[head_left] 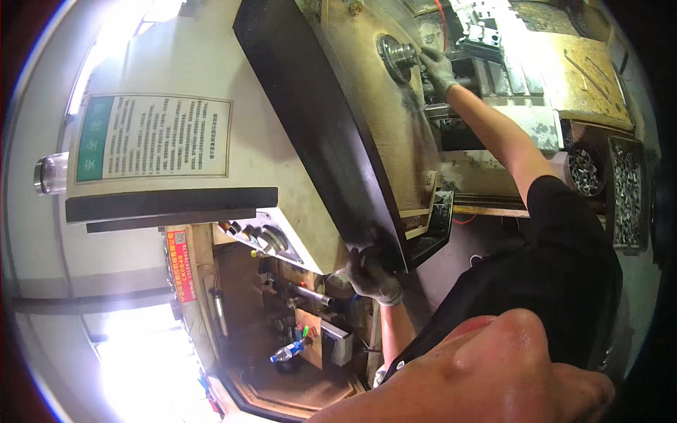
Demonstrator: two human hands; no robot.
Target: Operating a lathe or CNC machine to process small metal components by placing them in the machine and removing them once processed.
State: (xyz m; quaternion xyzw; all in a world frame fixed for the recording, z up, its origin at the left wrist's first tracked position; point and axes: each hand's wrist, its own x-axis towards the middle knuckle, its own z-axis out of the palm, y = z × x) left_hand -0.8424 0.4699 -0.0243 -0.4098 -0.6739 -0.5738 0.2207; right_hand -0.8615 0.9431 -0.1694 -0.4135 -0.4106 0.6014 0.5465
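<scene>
My right hand (438,69), in a pale work glove, reaches to a round metal part (403,54) at the lathe's spindle (390,60). Its fingertips are closed against the part's outer end. My left hand (377,278), in a dirty glove, is by the lower corner of the control panel (271,240), beside the dark edge of the machine's cover (338,148). Shadow hides how its fingers lie, and nothing I can name shows in them.
A tool block (483,35) stands near the spindle, with a red hose beside it. A round bin (587,169) and a tray (627,190) hold many small metal pieces. Rods lie on a tan board (585,77). A bottle (288,351) stands among tools below the panel.
</scene>
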